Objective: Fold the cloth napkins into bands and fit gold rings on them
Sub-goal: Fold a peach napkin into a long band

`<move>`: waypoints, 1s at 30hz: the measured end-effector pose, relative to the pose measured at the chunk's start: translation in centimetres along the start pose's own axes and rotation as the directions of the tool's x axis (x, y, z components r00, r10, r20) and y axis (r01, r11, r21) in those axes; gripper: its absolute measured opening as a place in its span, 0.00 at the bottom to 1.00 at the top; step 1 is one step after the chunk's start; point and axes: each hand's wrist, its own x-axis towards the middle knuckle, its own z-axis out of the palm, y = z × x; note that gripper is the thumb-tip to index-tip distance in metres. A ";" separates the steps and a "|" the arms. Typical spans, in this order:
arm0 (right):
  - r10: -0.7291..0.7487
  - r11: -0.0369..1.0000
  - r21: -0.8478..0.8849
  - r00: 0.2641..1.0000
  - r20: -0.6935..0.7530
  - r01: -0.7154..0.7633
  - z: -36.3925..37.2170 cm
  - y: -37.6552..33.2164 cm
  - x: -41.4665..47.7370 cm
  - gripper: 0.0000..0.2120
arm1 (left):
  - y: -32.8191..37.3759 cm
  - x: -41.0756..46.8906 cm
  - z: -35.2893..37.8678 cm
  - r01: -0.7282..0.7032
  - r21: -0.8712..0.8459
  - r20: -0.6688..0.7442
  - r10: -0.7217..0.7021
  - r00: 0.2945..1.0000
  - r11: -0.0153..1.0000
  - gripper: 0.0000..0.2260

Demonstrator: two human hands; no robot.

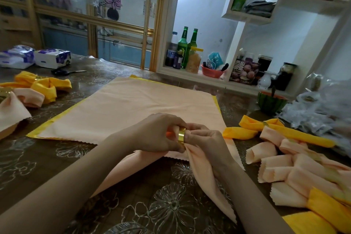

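Left hand (159, 135) and right hand (206, 139) meet on a gold ring (182, 136).
Left grips the ring; right pinches the peach napkin (201, 173) beside it.

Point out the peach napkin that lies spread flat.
The flat napkin mid-table, atop a yellow cloth; the other peach ones are folded or bunched.
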 end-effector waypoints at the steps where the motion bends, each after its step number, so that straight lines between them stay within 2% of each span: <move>1: -0.028 0.999 -0.039 1.000 -0.003 0.028 0.0 -0.1 0.0 0.05 | 0.0 0.0 -0.1 0.003 -0.022 -0.003 -0.003 1.000 1.000 0.23; 4: -0.096 0.989 -0.113 0.995 -0.013 0.094 -0.1 -0.4 -0.1 0.08 | -0.3 -0.1 -0.1 0.016 -0.085 -0.001 -0.016 1.000 0.996 0.24; 7: -0.087 0.995 -0.058 0.996 -0.021 0.086 -0.3 -0.4 -0.2 0.08 | -0.3 0.0 -0.1 0.013 -0.127 -0.009 -0.014 1.000 0.992 0.23; 10: -0.065 0.998 -0.005 0.997 -0.028 0.065 -0.8 -0.4 0.0 0.01 | -0.5 0.1 -0.2 0.012 -0.148 -0.012 -0.014 1.000 0.989 0.22; 11: -0.053 0.999 0.009 0.998 -0.037 0.053 -1.0 -0.3 0.1 0.03 | -0.8 0.0 -0.2 0.018 -0.151 -0.014 -0.021 1.000 0.988 0.21; 15: 0.067 0.978 0.202 0.996 -0.056 -0.055 -1.7 -0.3 0.5 0.10 | -1.3 -0.2 -0.3 0.029 -0.102 -0.024 -0.032 0.999 0.994 0.20; 18: 0.221 0.904 0.374 0.975 0.004 -0.206 -1.8 -0.6 0.4 0.22 | -1.0 -0.1 -0.3 0.015 -0.085 -0.055 -0.020 0.998 0.996 0.22; 20: 0.286 0.846 0.458 0.957 0.041 -0.273 -1.6 -0.8 0.2 0.22 | -1.2 -0.1 -0.3 0.021 -0.058 -0.069 -0.025 0.997 0.998 0.23; 23: 0.314 0.816 0.500 0.949 0.039 -0.291 -1.5 -1.1 -0.1 0.19 | -1.3 -0.1 -0.4 0.015 -0.002 -0.083 -0.015 0.996 1.000 0.22; 25: 0.275 0.842 0.465 0.959 0.070 -0.275 -1.4 -1.4 -0.3 0.18 | -1.2 0.0 -0.4 0.013 0.057 -0.102 -0.007 0.995 0.998 0.22; 28: 0.186 0.974 0.106 0.974 0.127 -0.200 -1.4 -1.6 -0.4 0.20 | -1.1 0.1 -0.2 0.028 0.194 -0.184 0.008 0.983 0.981 0.22; 30: 0.170 0.983 -0.074 0.984 0.055 -0.166 -1.3 -1.6 -0.2 0.20 | -0.9 0.1 0.1 0.018 0.196 -0.226 0.028 0.974 0.980 0.25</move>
